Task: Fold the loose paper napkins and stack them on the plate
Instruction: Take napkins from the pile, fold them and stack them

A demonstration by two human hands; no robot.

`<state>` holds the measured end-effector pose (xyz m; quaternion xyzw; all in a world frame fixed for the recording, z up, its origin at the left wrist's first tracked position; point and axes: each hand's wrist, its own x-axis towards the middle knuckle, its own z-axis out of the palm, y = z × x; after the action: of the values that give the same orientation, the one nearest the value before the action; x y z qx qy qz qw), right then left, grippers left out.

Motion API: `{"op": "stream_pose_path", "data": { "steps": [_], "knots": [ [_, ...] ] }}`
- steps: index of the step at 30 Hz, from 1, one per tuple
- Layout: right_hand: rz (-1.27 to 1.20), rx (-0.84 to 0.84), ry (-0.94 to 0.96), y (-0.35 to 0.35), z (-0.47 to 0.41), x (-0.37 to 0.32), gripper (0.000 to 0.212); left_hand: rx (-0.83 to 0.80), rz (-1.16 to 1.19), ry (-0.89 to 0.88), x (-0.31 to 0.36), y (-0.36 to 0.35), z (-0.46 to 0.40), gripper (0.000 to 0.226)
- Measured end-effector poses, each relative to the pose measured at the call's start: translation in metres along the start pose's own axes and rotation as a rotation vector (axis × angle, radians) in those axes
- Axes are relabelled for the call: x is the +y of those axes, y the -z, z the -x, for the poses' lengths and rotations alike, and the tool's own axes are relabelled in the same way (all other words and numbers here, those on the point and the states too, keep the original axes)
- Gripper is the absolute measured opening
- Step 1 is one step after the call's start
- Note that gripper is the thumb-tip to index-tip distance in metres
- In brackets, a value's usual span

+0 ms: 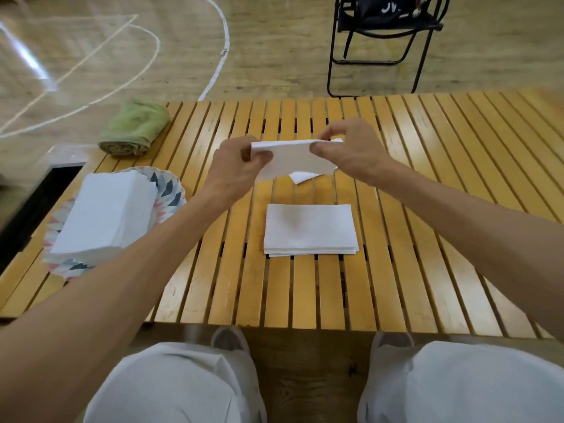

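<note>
I hold a white paper napkin (293,158) in the air above the middle of the slatted table. My left hand (235,166) pinches its left end and my right hand (345,148) pinches its right end. Below it, toward me, a small pile of folded napkins (309,230) lies flat on the table. A corner of another loose napkin (300,177) shows behind the held one. At the left a patterned plate (169,190) carries a tall stack of folded napkins (106,209).
A rolled green towel (134,128) lies at the table's far left corner. The yellow slatted table (442,184) extends to the right. A black folding chair (384,41) stands on the floor beyond the table. My knees are under the near edge.
</note>
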<state>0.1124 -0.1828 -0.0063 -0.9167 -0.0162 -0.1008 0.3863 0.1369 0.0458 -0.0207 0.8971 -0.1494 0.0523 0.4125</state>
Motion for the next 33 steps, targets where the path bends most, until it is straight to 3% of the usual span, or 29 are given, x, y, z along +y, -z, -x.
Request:
{"op": "stream_pose_path", "data": {
  "steps": [3,9,12,19,33],
  "knots": [
    [-0.323,-0.079,-0.161,0.014,0.015,0.006,0.010,-0.029,0.153,0.012,0.009,0.004,0.012,0.018],
    [-0.503,-0.123,-0.302,0.016,0.038,0.014,0.021,-0.088,0.326,0.164,0.018,0.004,0.036,0.018],
    [-0.487,-0.130,-0.350,0.015,0.045,0.015,0.017,-0.131,0.375,0.254,0.018,0.001,0.045,0.020],
    [-0.267,-0.196,-0.412,0.005,0.058,0.025,0.011,-0.225,0.181,0.405,0.005,-0.010,0.056,0.014],
    [-0.074,-0.241,-0.385,-0.004,0.071,0.042,0.021,-0.268,-0.130,0.343,-0.008,-0.028,0.056,0.034]
  ]
}}
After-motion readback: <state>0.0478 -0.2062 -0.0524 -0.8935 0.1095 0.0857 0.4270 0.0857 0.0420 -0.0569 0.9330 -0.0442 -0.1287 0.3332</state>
